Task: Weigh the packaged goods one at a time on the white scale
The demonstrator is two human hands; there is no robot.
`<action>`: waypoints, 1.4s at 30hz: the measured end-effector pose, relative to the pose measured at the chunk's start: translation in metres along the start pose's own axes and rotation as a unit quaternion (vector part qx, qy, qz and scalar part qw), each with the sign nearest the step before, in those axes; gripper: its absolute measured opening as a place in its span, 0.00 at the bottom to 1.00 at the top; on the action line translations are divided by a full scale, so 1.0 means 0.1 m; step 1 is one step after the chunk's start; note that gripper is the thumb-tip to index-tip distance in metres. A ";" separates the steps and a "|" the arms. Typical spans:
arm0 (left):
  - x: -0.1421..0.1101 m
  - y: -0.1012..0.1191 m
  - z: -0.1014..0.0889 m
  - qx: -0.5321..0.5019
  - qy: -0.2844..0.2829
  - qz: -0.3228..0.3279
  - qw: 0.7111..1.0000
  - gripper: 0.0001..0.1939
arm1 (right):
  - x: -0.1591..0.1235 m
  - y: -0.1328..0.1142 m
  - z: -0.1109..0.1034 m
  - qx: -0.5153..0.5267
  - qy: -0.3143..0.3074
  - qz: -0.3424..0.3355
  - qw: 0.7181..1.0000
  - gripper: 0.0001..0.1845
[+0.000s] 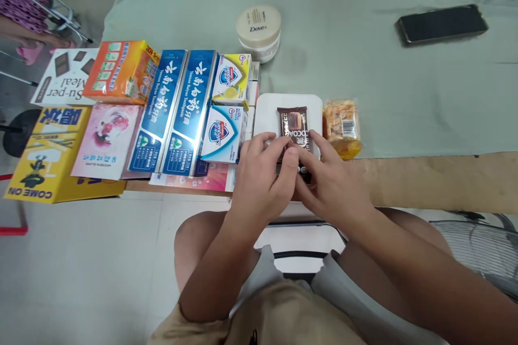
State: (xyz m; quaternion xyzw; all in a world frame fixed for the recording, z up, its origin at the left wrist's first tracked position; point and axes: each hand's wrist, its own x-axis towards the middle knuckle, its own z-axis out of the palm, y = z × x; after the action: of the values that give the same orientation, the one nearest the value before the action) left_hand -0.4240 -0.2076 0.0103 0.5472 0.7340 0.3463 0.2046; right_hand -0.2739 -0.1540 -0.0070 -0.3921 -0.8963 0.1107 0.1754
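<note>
A dark brown cocoa snack packet (293, 123) lies on a white, round-cornered tray or box (267, 110) at the table's near edge. My left hand (265, 178) has its fingers bent over the packet's left side. From the right, my right hand (332, 183) meets it, fingers closed in around the same brown wrapper. The fingertips come together over the lower part, so its near end is largely hidden; more dark wrapping shows beneath them, possibly a second packet. Just right of the tray sits a clear-wrapped snack pack (342, 128) with a barcode.
Leftward stand two blue toothpaste boxes (190, 113), Safeguard soap boxes (224, 133), an orange pack (119, 73), a pink box (106, 140) and a yellow box (48, 153). A Dove jar (259, 32) and a phone (443, 24) lie farther back. Someone's foot (32, 51) shows at far left.
</note>
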 end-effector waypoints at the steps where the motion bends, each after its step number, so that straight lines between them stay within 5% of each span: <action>1: 0.00 0.01 0.00 0.002 -0.006 0.001 1.000 0.26 | 0.00 0.00 0.00 0.006 -0.006 0.000 1.000 0.24; 6: -0.02 0.05 -0.03 -0.049 0.007 0.014 0.999 0.26 | 0.00 0.00 -0.04 0.111 0.024 -0.011 0.994 0.20; 11: -0.08 0.13 -0.15 -0.115 0.007 0.125 0.985 0.24 | 0.02 0.04 -0.16 0.228 0.115 0.012 0.967 0.07; 17: -0.10 0.14 -0.19 -0.171 -0.003 0.129 0.977 0.20 | 0.02 0.54 -0.48 0.346 0.213 0.009 0.914 0.09; 24: -0.03 0.15 -0.10 -0.172 0.011 0.119 0.978 0.16 | -0.29 1.21 -0.69 0.202 -0.021 -0.030 0.979 0.06; 28: 0.01 0.17 -0.03 -0.178 0.013 0.154 0.972 0.14 | -0.32 1.23 -0.56 0.137 -0.049 -0.042 0.988 0.05; 32: 0.04 0.16 -0.01 -0.177 0.025 0.178 0.968 0.12 | -0.28 1.20 -0.57 0.098 -0.005 -0.091 0.991 0.06; 38: 0.05 0.15 -0.02 -0.246 0.064 0.192 0.948 0.16 | -0.39 1.17 -0.58 0.032 -0.132 -0.112 0.984 0.06; 42: 0.05 0.13 -0.05 -0.255 0.068 0.201 0.943 0.15 | -0.39 1.11 -0.48 -0.004 -0.140 -0.133 0.981 0.08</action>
State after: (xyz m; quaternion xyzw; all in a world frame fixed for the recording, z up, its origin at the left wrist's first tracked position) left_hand -0.4206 -0.2023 0.0236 0.5884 0.5077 0.5921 0.2133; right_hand -0.1564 -0.1053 -0.0089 -0.2502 -0.9566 0.1369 0.0595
